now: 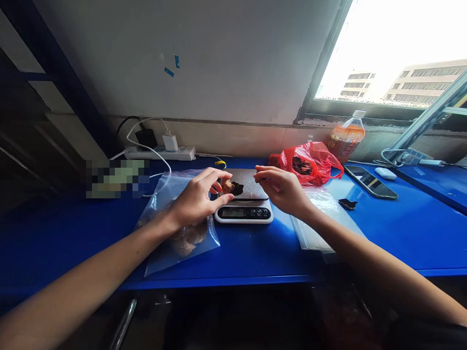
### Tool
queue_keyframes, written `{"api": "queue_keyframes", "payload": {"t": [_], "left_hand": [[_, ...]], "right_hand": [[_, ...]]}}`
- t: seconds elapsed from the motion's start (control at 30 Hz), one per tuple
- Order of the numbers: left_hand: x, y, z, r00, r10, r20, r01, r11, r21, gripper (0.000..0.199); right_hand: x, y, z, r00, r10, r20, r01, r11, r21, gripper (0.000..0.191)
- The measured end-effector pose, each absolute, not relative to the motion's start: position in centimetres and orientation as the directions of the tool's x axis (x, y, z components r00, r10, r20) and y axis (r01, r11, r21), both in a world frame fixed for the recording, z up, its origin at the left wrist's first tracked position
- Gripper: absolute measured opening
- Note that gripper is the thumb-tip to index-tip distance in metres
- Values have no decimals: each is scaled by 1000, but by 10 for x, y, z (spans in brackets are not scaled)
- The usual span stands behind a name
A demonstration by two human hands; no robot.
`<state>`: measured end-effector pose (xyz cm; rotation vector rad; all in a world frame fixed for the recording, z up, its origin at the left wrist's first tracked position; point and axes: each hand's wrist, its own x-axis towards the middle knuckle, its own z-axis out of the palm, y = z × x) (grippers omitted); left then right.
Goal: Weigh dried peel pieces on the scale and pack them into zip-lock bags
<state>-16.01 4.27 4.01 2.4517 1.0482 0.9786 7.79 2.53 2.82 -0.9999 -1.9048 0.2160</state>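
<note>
A kitchen scale (243,214) with a steel plate and a dark display stands at the middle of the blue table. On its plate lie a brown rough lump (228,185) and a dark curled flake (237,188). My left hand (202,194) reaches in from the left, thumb and fingers closed around the brown lump. Over the right side of the plate, my right hand (280,187) has its fingertips pinched together; a small dark bit seems to show there, too small to name. Beneath my left wrist lies a clear plastic bag (156,253) with brown lumps inside.
A red plastic bag (324,160) holding dark flakes stands behind my right hand, near a drink bottle (348,136). Clear bags (314,233) lie under my right forearm. A dark flake (348,204), phone (370,181), white case (386,173) and power strip (182,153) surround them.
</note>
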Motion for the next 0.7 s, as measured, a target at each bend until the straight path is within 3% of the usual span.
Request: {"api": "queue_keyframes", "payload": {"t": [0.27,0.47,0.7], "left_hand": [[-160,42,40,502,718,482,522,-696,494,39],[-159,41,41,501,724,473,526,-689,498,39],[-160,44,38,513,708,486,504,-707,497,40]], "right_hand": [[80,30,22,-311,625,716,584,720,-375,31],[78,27,22,-312,682,661,590,685,-428,22],[80,30,22,-348,651,674,585,713,-386,26]]}}
